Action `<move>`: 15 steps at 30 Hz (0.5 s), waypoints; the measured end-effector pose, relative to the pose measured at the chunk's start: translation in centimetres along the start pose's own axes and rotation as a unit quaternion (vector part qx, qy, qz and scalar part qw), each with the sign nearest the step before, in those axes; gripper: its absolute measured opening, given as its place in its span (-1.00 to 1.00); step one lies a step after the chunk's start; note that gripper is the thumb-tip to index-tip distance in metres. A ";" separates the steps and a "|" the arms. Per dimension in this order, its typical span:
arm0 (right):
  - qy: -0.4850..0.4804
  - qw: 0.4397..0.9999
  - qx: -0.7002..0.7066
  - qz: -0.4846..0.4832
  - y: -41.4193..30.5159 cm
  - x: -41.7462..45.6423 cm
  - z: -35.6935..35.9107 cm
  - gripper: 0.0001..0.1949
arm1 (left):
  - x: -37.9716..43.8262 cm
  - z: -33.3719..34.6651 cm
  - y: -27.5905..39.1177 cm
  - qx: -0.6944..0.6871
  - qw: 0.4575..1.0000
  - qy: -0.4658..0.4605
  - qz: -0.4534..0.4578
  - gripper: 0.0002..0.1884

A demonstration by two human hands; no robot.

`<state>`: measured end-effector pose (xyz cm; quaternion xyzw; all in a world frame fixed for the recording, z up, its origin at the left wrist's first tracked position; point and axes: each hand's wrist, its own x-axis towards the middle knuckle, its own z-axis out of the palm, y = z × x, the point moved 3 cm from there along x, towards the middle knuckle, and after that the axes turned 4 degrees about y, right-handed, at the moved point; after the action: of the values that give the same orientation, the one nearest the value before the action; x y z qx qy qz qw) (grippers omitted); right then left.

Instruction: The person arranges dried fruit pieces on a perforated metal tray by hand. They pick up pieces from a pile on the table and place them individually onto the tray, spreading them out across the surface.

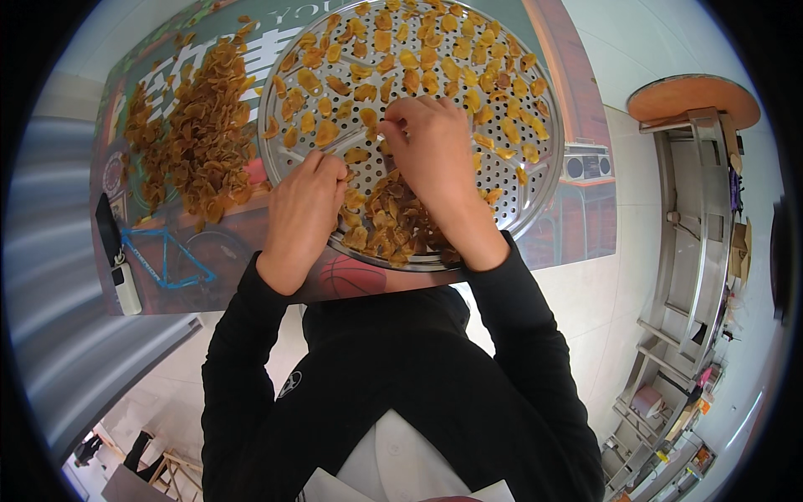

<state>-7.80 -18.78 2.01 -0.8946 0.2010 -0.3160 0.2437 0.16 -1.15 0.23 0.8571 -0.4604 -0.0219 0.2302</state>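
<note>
A round perforated metal tray (509, 199) lies on a table with a printed top. Thin dried yellow-brown slices (326, 133) are spread singly over much of it, and a darker heap of slices (392, 213) sits at its near edge. Over the tray's left part is my left hand (307, 210), its fingers curled and pinched near a slice; whether it holds one is hidden. My right hand (433, 150) reaches over the tray's middle, thumb and forefinger bent close beside a slice. What lies between its fingertips cannot be made out.
A large pile of similar slices (210, 125) lies on the printed tabletop (251, 251) left of the tray. A small white device on a black strap (127, 288) is at the table's left edge. On the right stand a round wooden stool (693, 100) and a metal rack (680, 207).
</note>
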 end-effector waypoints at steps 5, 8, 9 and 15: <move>0.029 1.000 -0.003 -0.001 -0.9 -0.4 -4.5 -0.91 | 0.2 0.0 -0.4 -0.010 1.000 0.019 -0.006 -0.86; 0.033 0.999 0.007 0.012 -1.2 -1.0 -6.3 -0.91 | 0.7 -0.4 -0.2 -0.030 0.999 0.037 -0.021 -0.87; 0.034 0.999 0.010 0.018 -1.3 -1.3 -6.8 -0.91 | 1.0 -0.6 -0.2 -0.024 0.998 0.045 -0.024 -0.87; 0.040 0.999 0.023 0.022 -1.4 -2.3 -7.9 -0.89 | 4.1 -0.6 0.1 0.003 0.996 0.090 0.009 -0.87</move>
<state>-14.43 -18.92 7.13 -0.8706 0.2230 -0.3509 0.2631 2.62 -4.24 1.50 0.8519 -0.4459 0.0587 0.2685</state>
